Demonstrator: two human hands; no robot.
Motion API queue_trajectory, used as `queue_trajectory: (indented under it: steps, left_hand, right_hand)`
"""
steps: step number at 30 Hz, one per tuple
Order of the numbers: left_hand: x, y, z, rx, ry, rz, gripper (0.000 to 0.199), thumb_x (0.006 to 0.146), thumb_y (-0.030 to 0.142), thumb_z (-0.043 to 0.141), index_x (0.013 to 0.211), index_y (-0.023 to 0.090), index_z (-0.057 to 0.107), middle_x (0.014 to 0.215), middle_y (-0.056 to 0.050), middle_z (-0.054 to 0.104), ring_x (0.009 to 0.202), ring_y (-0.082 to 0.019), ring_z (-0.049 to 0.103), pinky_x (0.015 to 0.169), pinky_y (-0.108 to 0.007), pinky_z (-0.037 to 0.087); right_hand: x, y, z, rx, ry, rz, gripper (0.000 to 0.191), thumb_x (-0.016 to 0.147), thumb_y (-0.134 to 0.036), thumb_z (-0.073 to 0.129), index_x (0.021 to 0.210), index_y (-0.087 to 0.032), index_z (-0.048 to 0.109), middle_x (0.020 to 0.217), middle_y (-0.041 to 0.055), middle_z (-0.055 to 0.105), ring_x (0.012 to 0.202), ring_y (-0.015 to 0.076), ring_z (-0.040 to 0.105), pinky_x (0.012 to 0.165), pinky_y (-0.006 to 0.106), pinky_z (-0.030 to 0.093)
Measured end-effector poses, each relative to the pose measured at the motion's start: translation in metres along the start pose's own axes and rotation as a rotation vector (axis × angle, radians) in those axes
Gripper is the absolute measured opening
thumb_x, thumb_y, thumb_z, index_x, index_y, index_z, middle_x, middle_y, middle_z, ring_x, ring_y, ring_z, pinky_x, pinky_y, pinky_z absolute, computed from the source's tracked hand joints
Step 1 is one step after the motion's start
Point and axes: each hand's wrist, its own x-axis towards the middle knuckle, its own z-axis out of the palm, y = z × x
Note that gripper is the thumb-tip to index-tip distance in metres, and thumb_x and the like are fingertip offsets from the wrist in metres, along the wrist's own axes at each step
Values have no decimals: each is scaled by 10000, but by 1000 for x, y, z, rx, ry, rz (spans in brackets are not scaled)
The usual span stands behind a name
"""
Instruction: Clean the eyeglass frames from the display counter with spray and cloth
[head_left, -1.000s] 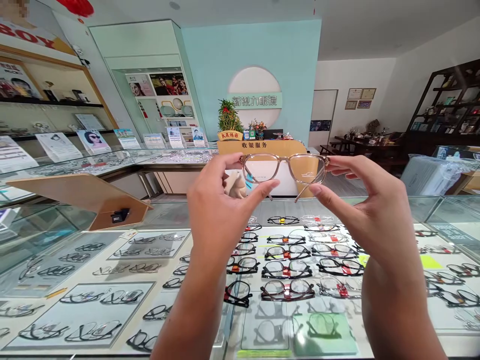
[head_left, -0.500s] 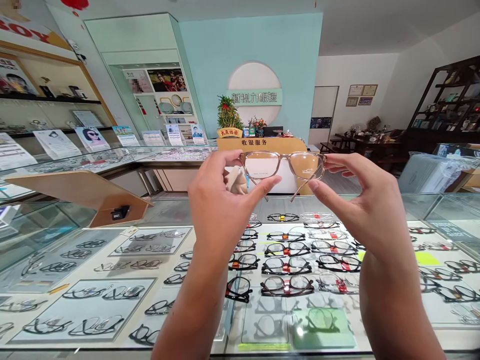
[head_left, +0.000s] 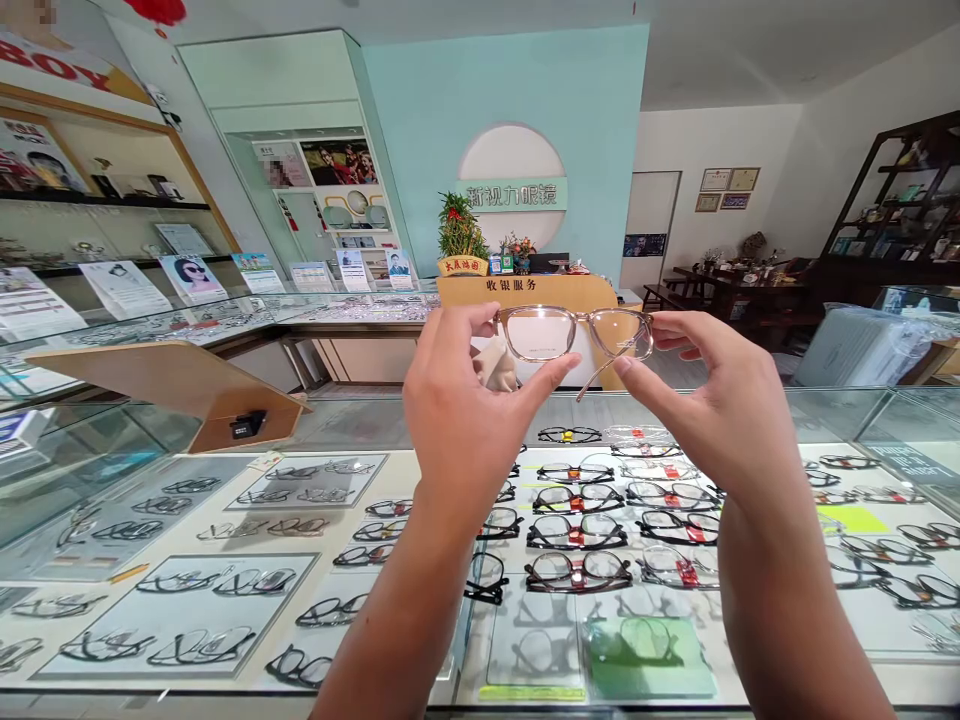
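Held up in front of me at eye height is a pair of eyeglasses [head_left: 583, 318] with a clear, brownish frame. My left hand [head_left: 472, 400] pinches its left end, and a cream cloth [head_left: 496, 366] shows in that same hand behind the thumb. My right hand [head_left: 709, 390] grips the right end between thumb and fingers. One temple slants down under the right lens; the left temple is mostly hidden. Faint print shows on the lenses. Below the hands, rows of dark-framed display glasses [head_left: 577, 572] with red tags lie in the case.
A glass display counter [head_left: 525, 695] spans the foreground, with a green pad [head_left: 649, 655] and a grey tray [head_left: 180, 612] of glasses inside. A tilted wooden board [head_left: 172, 385] stands at left. Farther back are a wooden cashier desk [head_left: 450, 292] and a plant [head_left: 460, 232].
My left hand has shifted right, closer to my right hand. The eyeglasses have turned slightly and look narrower, and the left temple no longer shows below the lens.
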Motion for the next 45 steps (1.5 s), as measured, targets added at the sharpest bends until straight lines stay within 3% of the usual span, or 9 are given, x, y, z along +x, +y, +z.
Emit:
queue_trajectory:
  steps: [28,37,45]
  left_hand:
    - [0,-1,1,-31,63,18,611,714,500,991,1172,215,704,1088,-83,725,1000,-269,706,806,-412,586]
    - [0,-1,0,-5,61,33,600,746,548,963,1211,270,704,1107,-87,718,1012,-284,695,759,-428,591]
    - [0,-3,1,13,24,15,599,778,531,939,1243,244,696,1120,-77,709,1039,-276,701,874,-415,602]
  right_hand:
    - [-1,-1,4,2,-15,13,445,930,-560,716,1211,-217,741,1168,131,801,1044,333,747,918,524,577]
    - [-1,-1,7,15,-59,29,419,941,-560,699,1183,-222,749,1175,129,803,1046,334,745,912,520,573]
    - [-1,-2,7,-7,-57,34,438,949,-571,688,1183,-206,754,1171,136,802,1036,329,745,908,507,569]
